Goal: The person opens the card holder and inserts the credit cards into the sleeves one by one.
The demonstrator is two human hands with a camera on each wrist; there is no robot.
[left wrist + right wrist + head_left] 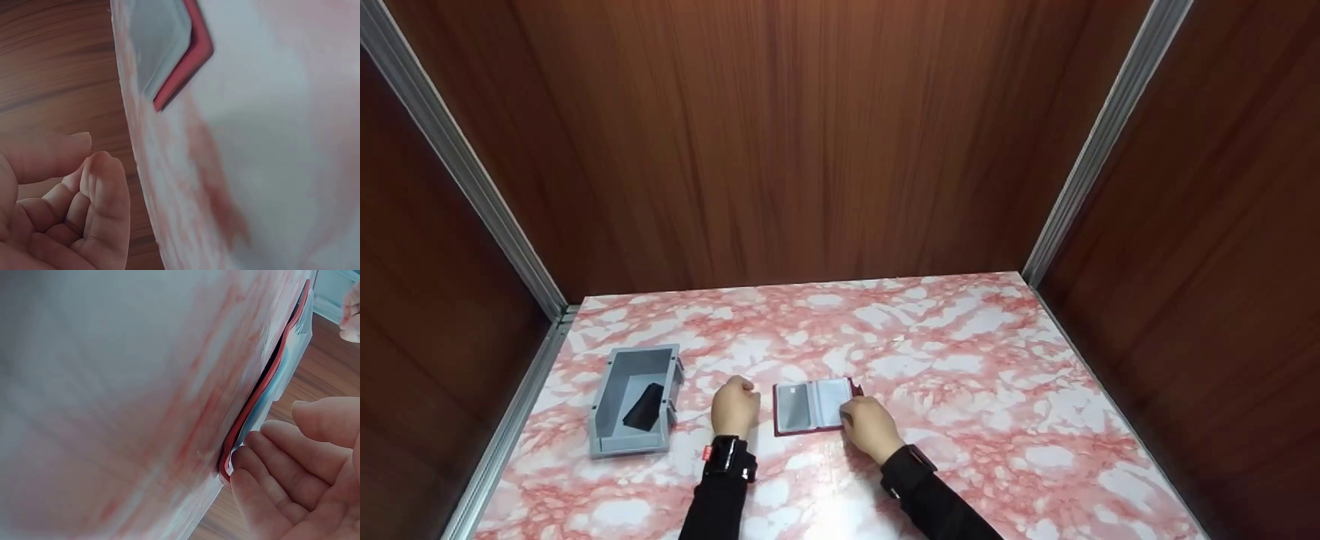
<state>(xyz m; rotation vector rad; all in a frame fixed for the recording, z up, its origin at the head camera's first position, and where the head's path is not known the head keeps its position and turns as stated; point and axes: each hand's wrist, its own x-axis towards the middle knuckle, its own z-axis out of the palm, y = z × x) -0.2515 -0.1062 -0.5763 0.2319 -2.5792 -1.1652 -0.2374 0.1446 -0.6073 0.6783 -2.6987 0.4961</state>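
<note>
A small red-covered card holder (pixel 831 397) lies spread on the table, its clear plastic sleeves facing up. At its right edge is my right hand (pixel 871 427); the fingertips touch the red cover (pixel 247 413), while the thumb stands apart from the sleeves. Left of the card holder, my left hand (pixel 735 406) hovers with loosely bent fingers and nothing in them. In the left wrist view a gap shows between its thumb (pixel 48 156) and index finger, and a corner of the red cover (pixel 185 67) appears beyond.
A grey plastic bin (pixel 631 442) stands left of my left hand, with a black, flat item (pixel 644 407) leaning inside it. The red-and-white marbled table (pixel 960 352) is bounded by brown wood-grain panels (pixel 810 150) and metal posts at the corners.
</note>
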